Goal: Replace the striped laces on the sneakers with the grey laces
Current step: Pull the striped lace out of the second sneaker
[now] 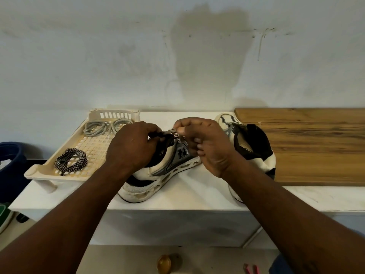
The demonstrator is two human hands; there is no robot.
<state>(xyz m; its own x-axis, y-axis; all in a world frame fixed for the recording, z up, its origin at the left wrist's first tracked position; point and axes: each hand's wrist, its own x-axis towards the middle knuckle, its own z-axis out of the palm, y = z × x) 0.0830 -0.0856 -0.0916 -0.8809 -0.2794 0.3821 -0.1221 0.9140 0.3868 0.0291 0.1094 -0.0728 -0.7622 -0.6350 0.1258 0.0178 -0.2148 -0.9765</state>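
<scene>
Sneaker (173, 163): stands on the white table (187, 198), just right of the tray (39, 173), heel toward me, sole on the surface. Striped lace (176, 136) is threaded at its top eyelets.

Right hand (207, 147): thumb and forefinger are clamped together on the striped lace where it leaves the upper; the other fingers are curled beneath.

Left hand (130, 147): fingers are curled round the dark collar and tongue of the sneaker, on the side nearer the tray. Whether they also catch the lace I cannot tell.

Second sneaker (254, 147): farther right of the tray, beyond the first and behind my right wrist, tipped so its dark opening faces up. Its eyelets are hidden.

Tray contents: grey laces (104, 126) lie looped at the far end; a coiled lace (71, 162), black and white striped, lies at the near left corner. The two bundles are well apart.

Board (316, 145): wooden, flat on the table, farthest right of the tray, past the second sneaker.

Bin (9, 155): dark blue, left of the tray, off the table.
</scene>
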